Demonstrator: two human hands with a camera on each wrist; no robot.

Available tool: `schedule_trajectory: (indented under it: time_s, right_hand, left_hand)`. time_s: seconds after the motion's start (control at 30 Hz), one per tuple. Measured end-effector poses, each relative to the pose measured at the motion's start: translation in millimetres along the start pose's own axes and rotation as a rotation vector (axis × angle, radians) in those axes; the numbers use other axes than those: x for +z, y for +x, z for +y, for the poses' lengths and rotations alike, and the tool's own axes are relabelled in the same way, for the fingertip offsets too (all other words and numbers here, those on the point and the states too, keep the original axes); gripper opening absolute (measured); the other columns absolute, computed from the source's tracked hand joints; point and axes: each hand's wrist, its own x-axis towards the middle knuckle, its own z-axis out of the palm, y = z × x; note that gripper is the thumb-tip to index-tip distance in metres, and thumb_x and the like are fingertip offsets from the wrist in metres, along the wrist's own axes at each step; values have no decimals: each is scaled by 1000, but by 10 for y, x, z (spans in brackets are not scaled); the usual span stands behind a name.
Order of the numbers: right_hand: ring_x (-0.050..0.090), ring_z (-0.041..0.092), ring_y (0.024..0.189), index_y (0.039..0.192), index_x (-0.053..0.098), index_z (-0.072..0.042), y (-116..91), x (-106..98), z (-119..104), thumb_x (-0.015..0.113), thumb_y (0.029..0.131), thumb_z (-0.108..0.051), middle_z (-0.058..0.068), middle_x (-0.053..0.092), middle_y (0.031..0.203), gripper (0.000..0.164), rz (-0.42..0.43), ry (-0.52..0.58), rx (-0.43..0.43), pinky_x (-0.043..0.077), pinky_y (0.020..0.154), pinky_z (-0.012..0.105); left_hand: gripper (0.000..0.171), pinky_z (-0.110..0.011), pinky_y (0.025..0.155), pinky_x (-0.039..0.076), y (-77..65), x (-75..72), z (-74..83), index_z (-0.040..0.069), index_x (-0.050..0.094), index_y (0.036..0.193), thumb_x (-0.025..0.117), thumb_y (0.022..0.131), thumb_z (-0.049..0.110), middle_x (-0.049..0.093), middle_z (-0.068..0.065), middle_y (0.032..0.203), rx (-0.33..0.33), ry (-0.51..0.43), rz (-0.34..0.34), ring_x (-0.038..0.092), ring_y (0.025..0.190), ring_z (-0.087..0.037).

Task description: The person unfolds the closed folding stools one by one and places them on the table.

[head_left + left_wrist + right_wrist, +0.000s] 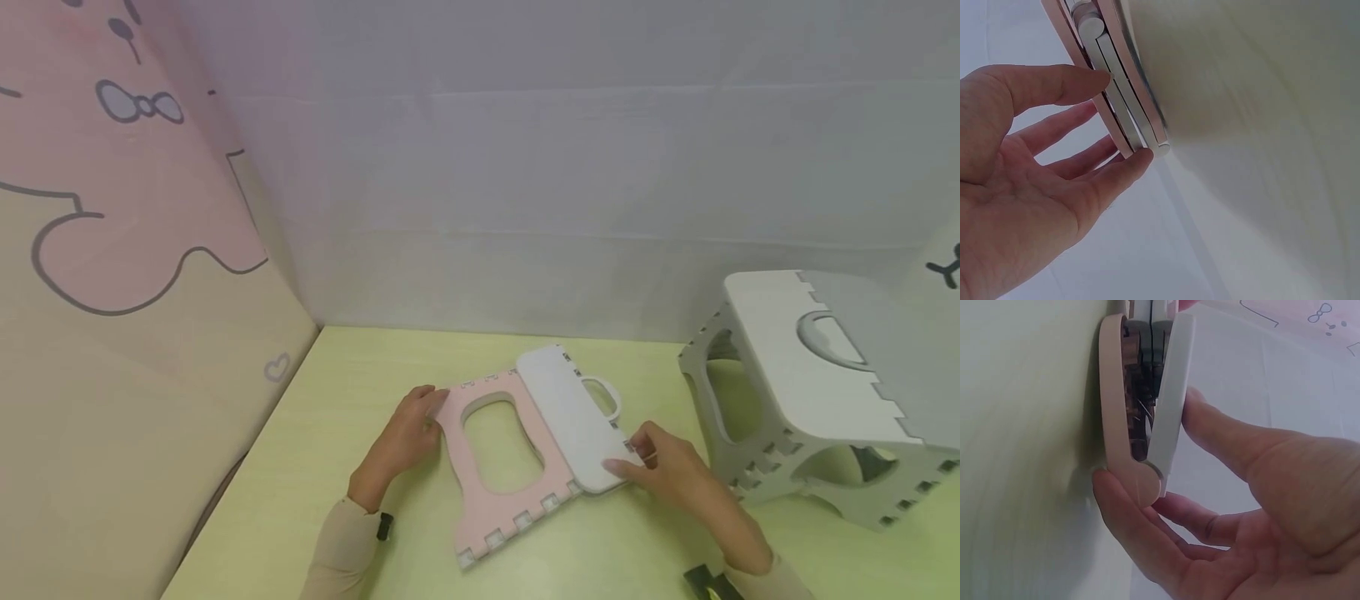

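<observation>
A folding step stool [510,510] lies folded flat, with a pink leg frame and a white seat panel [566,421] carrying a half-loop handle [609,396]. My left hand [408,429] holds the leg end; in the left wrist view its thumb presses the edge of the layered legs [1129,65]. My right hand [675,467] grips the seat end at the near corner. From the right wrist, its thumb lies against the white panel [1172,394] and fingers reach under the pink panel [1113,394]. A narrow gap shows between these two panels, joined at a rounded hinge [1141,484].
A second step stool [780,367], white and grey, stands unfolded to the right. Both are on a pale yellow-green table [360,358]. A grey-white cloth wall [525,183] rises behind, and a pink cartoon-print sheet [135,250] hangs on the left.
</observation>
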Motion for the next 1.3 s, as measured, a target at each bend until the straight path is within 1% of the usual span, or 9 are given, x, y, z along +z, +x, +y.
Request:
schedule_trajectory:
  time_s: [0.2, 0.47, 0.63, 0.77, 0.87, 0.97, 1.13, 1.2, 1.3]
  right_hand:
    - [65, 29, 95, 104, 58, -1, -44, 21, 12, 81, 89, -38, 14, 68, 102, 46, 9, 11, -8, 59, 77, 42]
    - [64, 27, 91, 102, 57, -2, -47, 31, 27, 81, 89, -37, 14, 68, 99, 45, 17, 4, -22, 58, 73, 39]
    - [65, 27, 93, 103, 58, -2, -57, 29, 35, 81, 88, -40, 13, 68, 101, 46, 16, 3, -6, 58, 75, 41]
    - [65, 27, 95, 106, 61, -1, -52, 19, 52, 78, 90, -42, 12, 68, 102, 48, 18, 3, -2, 58, 77, 42]
    - [66, 26, 96, 109, 62, 1, -35, 11, 69, 76, 93, -42, 10, 68, 102, 48, 24, 5, -7, 59, 78, 41]
    - [68, 30, 97, 112, 62, 4, -9, 4, 80, 74, 95, -39, 11, 69, 103, 48, 29, 26, -17, 60, 78, 41]
    - [68, 40, 103, 126, 54, 10, 42, -13, 76, 70, 99, -35, 21, 69, 111, 55, 48, 73, -32, 61, 81, 46]
    - [68, 42, 105, 130, 52, 11, 58, -17, 73, 69, 100, -34, 25, 67, 114, 57, 57, 83, -35, 61, 81, 46]
    - [67, 42, 106, 134, 49, 11, 84, -16, 76, 67, 101, -33, 28, 65, 119, 58, 74, 93, -35, 61, 79, 45]
  left_hand:
    - [49, -58, 108, 44, 19, 4, 12, -11, 59, 134, 56, 85, -17, 52, -36, 140, -16, -5, -9, 48, 133, -50]
    - [49, -59, 107, 45, 20, 19, -4, -13, 58, 135, 57, 86, -18, 51, -38, 139, 7, 0, -10, 48, 131, -52]
    - [47, -61, 107, 43, 1, 36, -12, -12, 57, 135, 59, 88, -16, 50, -39, 138, 18, 9, 0, 47, 131, -54]
    - [45, -62, 106, 44, -30, 40, 11, -11, 59, 134, 61, 89, -14, 52, -38, 137, 21, 14, 37, 47, 130, -54]
    - [42, -60, 103, 47, -65, 40, 40, -11, 60, 132, 62, 90, -12, 54, -35, 134, 44, 25, 78, 50, 127, -52]
    - [38, -58, 98, 51, -106, 40, 80, -10, 62, 130, 65, 92, -9, 58, -32, 128, 75, 30, 126, 54, 120, -48]
    - [32, -54, 91, 54, -167, 55, 171, -8, 66, 124, 68, 93, -3, 62, -26, 122, 81, 36, 195, 59, 111, -42]
    - [30, -54, 90, 55, -192, 64, 217, -6, 67, 123, 69, 93, -3, 64, -24, 121, 76, 44, 212, 60, 110, -41]
    - [29, -53, 88, 56, -230, 84, 280, -5, 68, 122, 69, 94, 0, 64, -23, 121, 58, 51, 211, 61, 110, -40]
